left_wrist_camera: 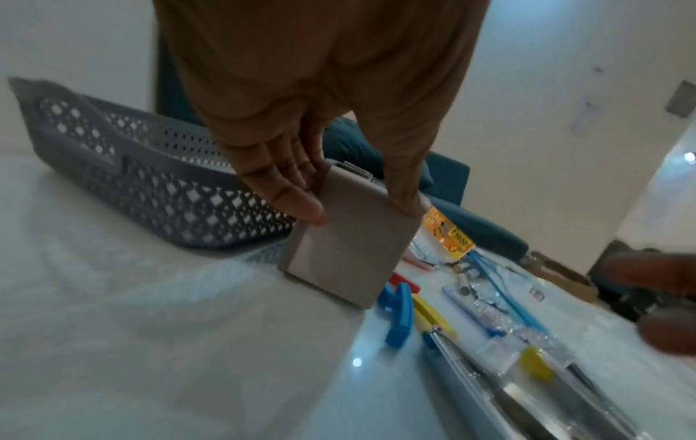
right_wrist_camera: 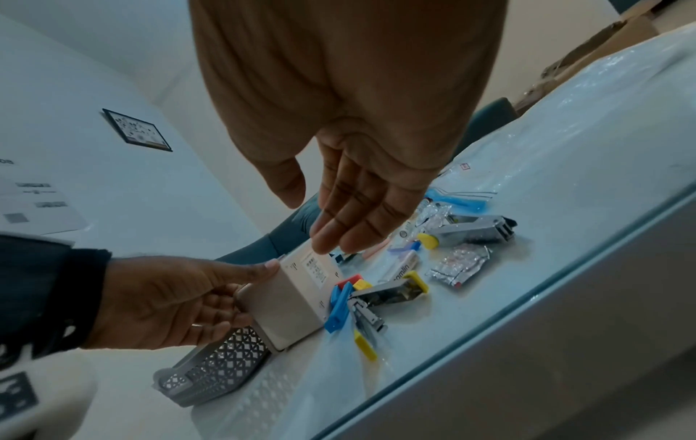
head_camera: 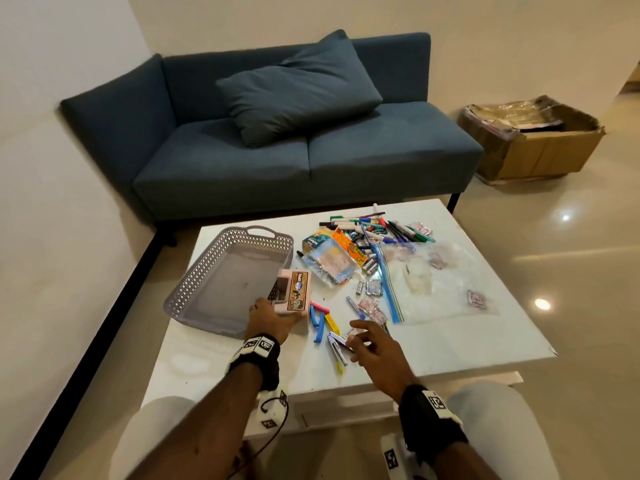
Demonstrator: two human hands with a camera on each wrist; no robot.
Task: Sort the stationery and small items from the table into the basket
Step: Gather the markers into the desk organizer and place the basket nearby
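Observation:
A grey lattice basket stands empty on the left of the white table. My left hand grips a pink rectangular box by its sides, upright and just above the table at the basket's near right corner. The left wrist view shows the box's plain back between thumb and fingers. My right hand hovers with its fingers straight and holds nothing. Below it lie a metal stapler and blue, yellow and red clips.
A heap of markers, pens and packets lies at the table's far middle. A clear zip bag is spread on the right. A second stapler and small foil packets lie near the front edge. A blue sofa stands behind the table.

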